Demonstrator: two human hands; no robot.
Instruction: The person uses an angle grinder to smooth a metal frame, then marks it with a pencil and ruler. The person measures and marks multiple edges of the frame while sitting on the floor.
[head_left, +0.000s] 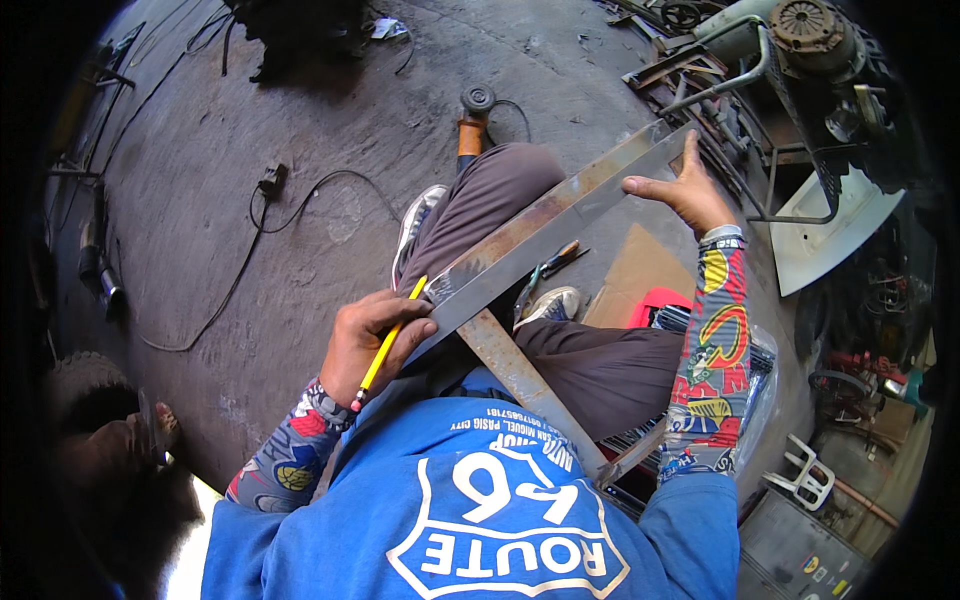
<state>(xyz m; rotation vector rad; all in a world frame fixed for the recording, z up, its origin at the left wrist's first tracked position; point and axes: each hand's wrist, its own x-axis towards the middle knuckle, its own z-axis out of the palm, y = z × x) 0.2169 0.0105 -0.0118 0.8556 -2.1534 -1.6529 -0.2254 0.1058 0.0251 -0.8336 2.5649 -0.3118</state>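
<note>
A long metal bar (560, 232) with a grey face and a rust-stained face slants across my lap, its far end up to the right. My left hand (375, 340) is closed at the near end, thumb and fingers on the metal, with a yellow pencil (385, 352) also held between the fingers. At the far end, my right hand (695, 195) holds the bar, thumb on its near edge and forefinger stretched along the tip; the other fingers are hidden. A rusty crosspiece (525, 370) runs from beneath the bar toward my belly.
An angle grinder (477, 108) with an orange body lies beyond my knee. A cord with a plug box (271, 182) trails over the floor. Hand tools (555, 262) and cardboard (640, 275) lie by my shoe. Metal frames and parts (765, 60) crowd the right side.
</note>
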